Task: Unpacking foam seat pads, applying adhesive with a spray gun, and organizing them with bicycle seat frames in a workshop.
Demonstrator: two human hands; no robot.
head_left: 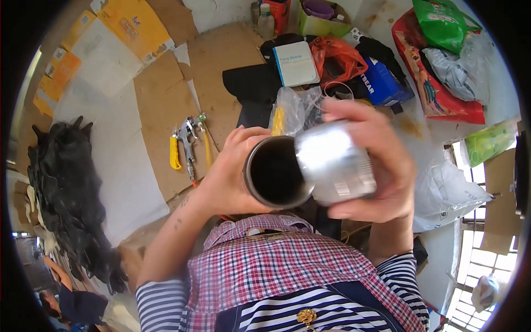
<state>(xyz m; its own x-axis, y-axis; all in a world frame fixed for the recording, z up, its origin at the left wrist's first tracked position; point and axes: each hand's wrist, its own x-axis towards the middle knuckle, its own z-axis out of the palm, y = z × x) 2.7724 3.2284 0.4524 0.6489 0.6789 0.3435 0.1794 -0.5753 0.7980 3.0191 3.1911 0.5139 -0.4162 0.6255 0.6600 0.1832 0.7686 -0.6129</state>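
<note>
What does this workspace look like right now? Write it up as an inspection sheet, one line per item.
Surface: floor covered with flattened cardboard and white sheets.
Job's things: dark open-mouthed cup in the left hand; silver metal can, blurred, in the right hand, tilted against the cup's rim.
Clutter: spray gun with yellow-handled tools, white box, blue box, orange bag, green bag, clear plastic bags, bottles.
Grippers: both hands closed around their containers.
Cables: nothing seen.
Surroundings: pile of black moulded pieces at left; barred window at lower right; another person at lower left.
</note>
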